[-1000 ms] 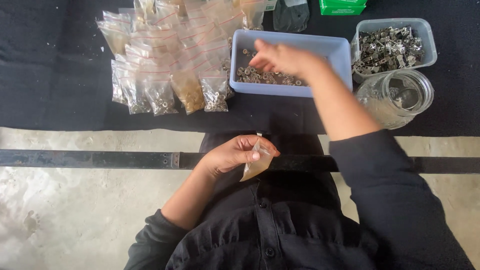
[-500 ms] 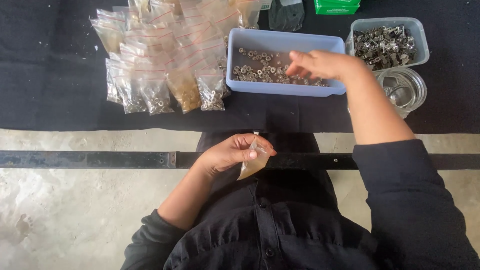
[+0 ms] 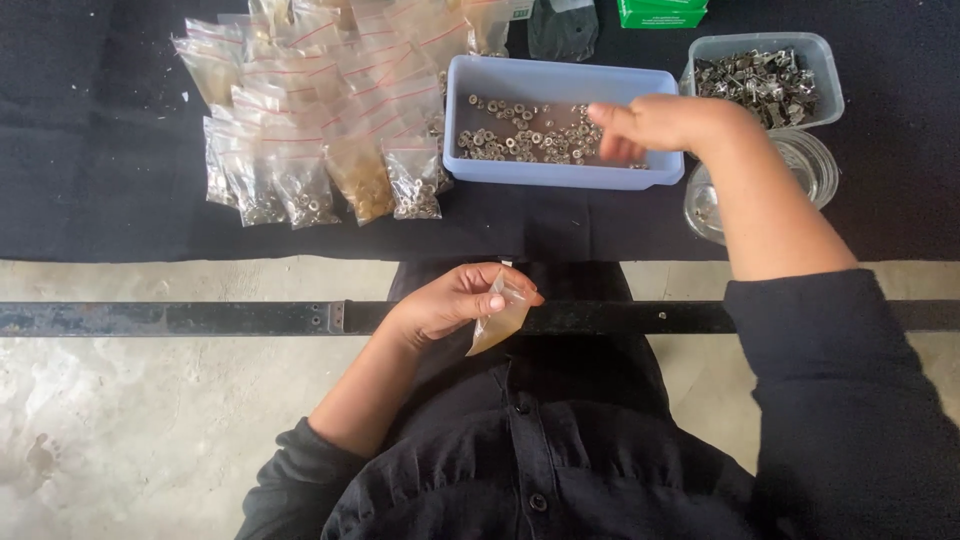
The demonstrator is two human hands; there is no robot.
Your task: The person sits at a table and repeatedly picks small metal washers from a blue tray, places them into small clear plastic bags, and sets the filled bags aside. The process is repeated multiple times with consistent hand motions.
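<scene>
1. Nuts [image 3: 530, 140], small and silver, lie loose over the floor of the blue tray [image 3: 565, 175], which serves as your landmark; your right hand [image 3: 655, 125] sits over the tray's right end with the fingers curled down as if pinching a few, though whether anything is between them cannot be told

2. Your left hand [image 3: 455, 300] is below the tray, near your body, pinching a small clear bag [image 3: 500, 320] at its top between thumb and fingers; the bag hangs slack and looks nearly empty

3. To fill it well, hold the bag's mouth open with thumb and forefinger and tip the opening upward, so small pieces drop in and do not bounce off the lip

4. Pick from the thicker cluster toward the tray's middle; the right end under your fingers looks sparse

5. Left of the tray the filled bags [image 3: 320, 130] overlap in a loose heap, their nearest edges just beside the tray wall, so keep your wrist from sweeping that way

6. Right of the tray stand a clear tub of metal clips [image 3: 765, 80] and, below it, a round clear jar [image 3: 800, 170] partly hidden by your forearm; your arm passes close over the jar, so lift before drawing back

7. Below the tray the black cloth [image 3: 100, 180] ends at the table edge, then a dark metal bar [image 3: 200, 317] crosses; open room lies between that edge and your lap
</scene>
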